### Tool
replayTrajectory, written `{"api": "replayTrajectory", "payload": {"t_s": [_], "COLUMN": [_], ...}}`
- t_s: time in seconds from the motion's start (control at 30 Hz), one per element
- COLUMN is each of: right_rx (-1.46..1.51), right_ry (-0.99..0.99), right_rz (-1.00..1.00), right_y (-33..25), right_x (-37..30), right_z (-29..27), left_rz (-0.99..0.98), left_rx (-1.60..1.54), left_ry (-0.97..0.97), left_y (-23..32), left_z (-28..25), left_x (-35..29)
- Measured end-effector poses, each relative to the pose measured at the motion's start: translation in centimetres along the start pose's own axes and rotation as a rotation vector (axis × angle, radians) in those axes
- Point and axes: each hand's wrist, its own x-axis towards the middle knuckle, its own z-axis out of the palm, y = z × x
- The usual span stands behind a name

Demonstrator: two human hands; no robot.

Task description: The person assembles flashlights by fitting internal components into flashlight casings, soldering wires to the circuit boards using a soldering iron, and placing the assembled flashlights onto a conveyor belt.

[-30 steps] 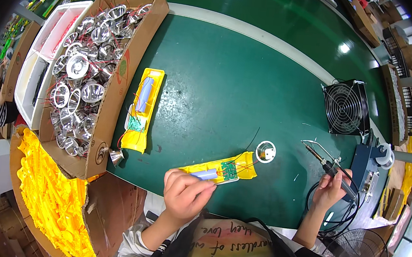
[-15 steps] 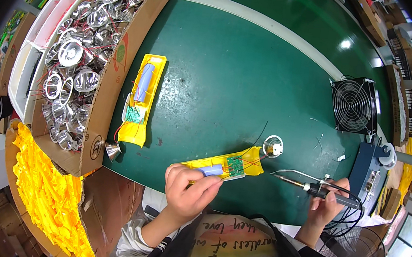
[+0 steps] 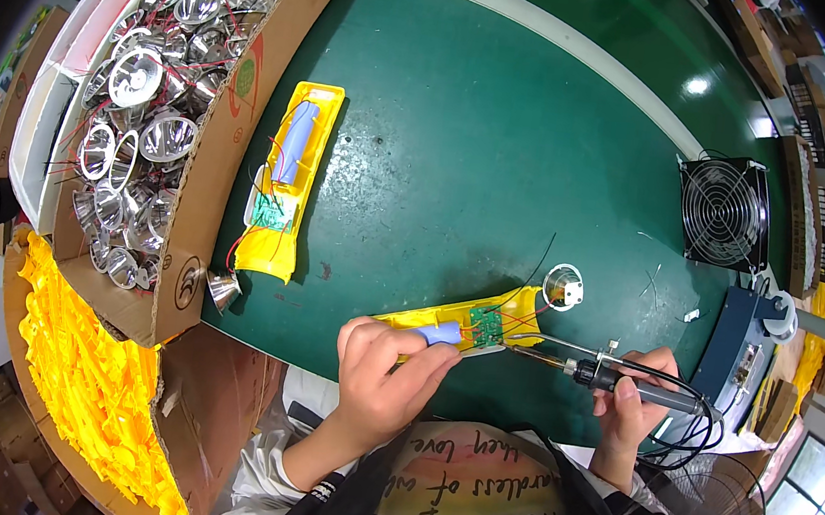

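the left hand (image 3: 382, 375) is closed around the left end of a long yellow plastic casing (image 3: 525, 303) on the green worktop (image 3: 461, 182), a blue cylindrical cell (image 3: 440, 333) and a green circuit board (image 3: 486, 326) lying in it. the right hand (image 3: 634, 396) grips a black-handled soldering iron (image 3: 593, 375), its metal tip just beside the board; i cannot tell if they touch.

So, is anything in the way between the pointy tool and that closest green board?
Nothing visible: the soldering iron in the right hand has its tip beside the green circuit board. Whether they touch, I can't tell.
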Motion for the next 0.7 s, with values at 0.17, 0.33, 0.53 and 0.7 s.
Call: {"api": "replayTrajectory", "payload": {"t_s": [0.17,0.33,0.53,0.7], "right_rx": [0.011,0.022,0.02,0.027], "right_ry": [-0.022,-0.025,-0.014,-0.018], "right_rz": [0.003,0.013,0.02,0.021], "right_y": [0.05,0.25,0.17,0.22], "right_x": [0.14,0.24,0.23,0.22], "right_z": [0.08,0.25,0.29,0.24], "left_rz": [-0.007,-0.012,-0.015,-0.016], "left_rx": [0.006,0.017,0.02,0.025], "left_ry": [-0.001,-0.01,-0.013,-0.013], "left_y": [0.01,0.02,0.13,0.1], "left_z": [0.09,0.08,0.05,0.1], "left_x": [-0.03,-0.05,0.1,0.04]}}
